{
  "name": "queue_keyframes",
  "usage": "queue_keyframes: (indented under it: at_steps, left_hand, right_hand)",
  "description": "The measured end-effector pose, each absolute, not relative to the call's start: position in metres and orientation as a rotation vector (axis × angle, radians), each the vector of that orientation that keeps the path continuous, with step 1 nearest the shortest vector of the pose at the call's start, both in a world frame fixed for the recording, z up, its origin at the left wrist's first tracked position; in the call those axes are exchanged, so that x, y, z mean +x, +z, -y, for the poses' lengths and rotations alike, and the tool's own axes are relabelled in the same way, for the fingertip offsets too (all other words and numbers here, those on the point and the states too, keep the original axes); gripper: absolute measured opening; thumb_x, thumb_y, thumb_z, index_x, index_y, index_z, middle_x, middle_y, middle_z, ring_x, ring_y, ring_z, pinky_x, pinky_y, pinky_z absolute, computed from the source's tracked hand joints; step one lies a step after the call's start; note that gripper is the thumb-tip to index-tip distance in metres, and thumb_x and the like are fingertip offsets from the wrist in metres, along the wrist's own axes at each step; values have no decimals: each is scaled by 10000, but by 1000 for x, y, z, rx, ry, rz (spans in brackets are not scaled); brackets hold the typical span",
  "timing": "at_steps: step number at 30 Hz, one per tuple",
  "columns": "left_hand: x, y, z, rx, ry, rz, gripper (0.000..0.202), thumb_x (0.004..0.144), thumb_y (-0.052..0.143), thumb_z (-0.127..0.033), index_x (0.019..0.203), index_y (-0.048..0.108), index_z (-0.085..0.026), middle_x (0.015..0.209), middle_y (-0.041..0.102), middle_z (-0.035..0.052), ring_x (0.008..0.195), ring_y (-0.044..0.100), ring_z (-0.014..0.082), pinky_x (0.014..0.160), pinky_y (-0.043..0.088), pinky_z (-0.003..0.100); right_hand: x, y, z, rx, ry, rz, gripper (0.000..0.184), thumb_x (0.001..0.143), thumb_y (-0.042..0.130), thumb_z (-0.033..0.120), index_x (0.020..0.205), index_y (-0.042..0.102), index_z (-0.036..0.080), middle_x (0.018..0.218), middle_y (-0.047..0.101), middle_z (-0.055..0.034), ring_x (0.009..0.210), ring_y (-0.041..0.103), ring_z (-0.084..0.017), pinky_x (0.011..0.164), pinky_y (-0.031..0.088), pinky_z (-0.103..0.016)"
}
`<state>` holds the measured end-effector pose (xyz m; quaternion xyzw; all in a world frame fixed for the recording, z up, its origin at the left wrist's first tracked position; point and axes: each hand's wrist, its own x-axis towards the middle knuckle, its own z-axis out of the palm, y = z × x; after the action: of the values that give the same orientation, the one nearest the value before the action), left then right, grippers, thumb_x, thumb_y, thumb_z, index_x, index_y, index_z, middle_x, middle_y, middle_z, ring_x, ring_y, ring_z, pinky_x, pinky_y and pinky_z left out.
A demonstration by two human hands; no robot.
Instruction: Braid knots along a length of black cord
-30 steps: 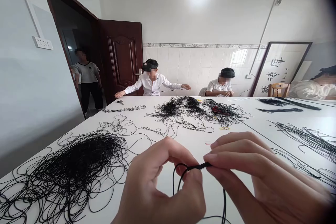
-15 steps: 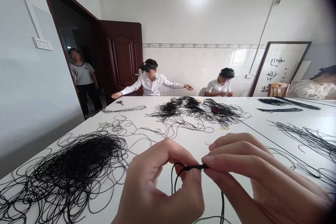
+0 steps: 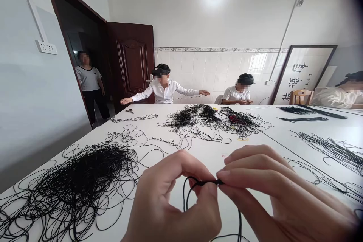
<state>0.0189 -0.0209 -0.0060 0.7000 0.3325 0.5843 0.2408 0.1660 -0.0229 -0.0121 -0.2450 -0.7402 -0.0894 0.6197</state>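
Note:
Between my two hands runs a black cord [image 3: 209,182] with a short knotted stretch. My left hand [image 3: 177,200] pinches it between thumb and forefinger, and thin loops of the cord hang inside the curl of those fingers. Close beside it, my right hand [image 3: 263,185] grips the knotted end with thumb and fingertips. Loose strands drop below the right hand toward the table. A large tangled heap of black cord [image 3: 87,174] lies to the left of my hands.
On the white table [image 3: 181,159] are more cord piles [image 3: 204,117], scissors [image 3: 129,111], a braided bundle [image 3: 134,117] and straight cord bundles [image 3: 302,118] at right. Across it sit a person with arms spread [image 3: 164,90] and another person [image 3: 237,93]. Someone stands in the doorway [image 3: 90,77].
My hands keep nearly the same pose on the cord, and the loops at my left fingers have shifted slightly left. The person in the doorway has moved a little.

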Motion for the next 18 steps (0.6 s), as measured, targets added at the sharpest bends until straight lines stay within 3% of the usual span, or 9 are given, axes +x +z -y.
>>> queue_keyframes:
  at_steps: [2,7,12,18]
  left_hand:
    - [19,-6,21,1912,1599,-923,148,691,543,-74,669,599,-209,604,613,-38,582,595,107,526,492,169]
    - [18,-6,22,1904,1601,-919,151,677,542,-68,657,591,-209,602,618,-34,597,605,116,520,495,170]
    - [19,-5,22,1914,1613,-915,150,675,554,-66,665,603,-207,604,623,-37,590,604,110,546,508,169]
    - [19,-6,23,1915,1587,-927,139,679,544,-73,654,586,-203,599,615,-39,575,590,103,535,498,167]
  right_hand:
    - [167,-12,23,-578,-231,1725,55,827,654,106,812,631,154,700,619,-13,734,589,-111,601,528,-216]
    - [167,-18,21,-716,-263,1652,127,884,624,330,801,617,234,686,611,8,748,600,-129,612,519,-249]
    - [169,-14,23,-605,-248,1743,46,844,648,147,824,616,175,699,609,-7,748,590,-115,612,525,-223]
    - [171,-12,22,-613,-254,1757,63,835,647,123,831,615,178,708,609,-9,758,592,-119,614,527,-227]
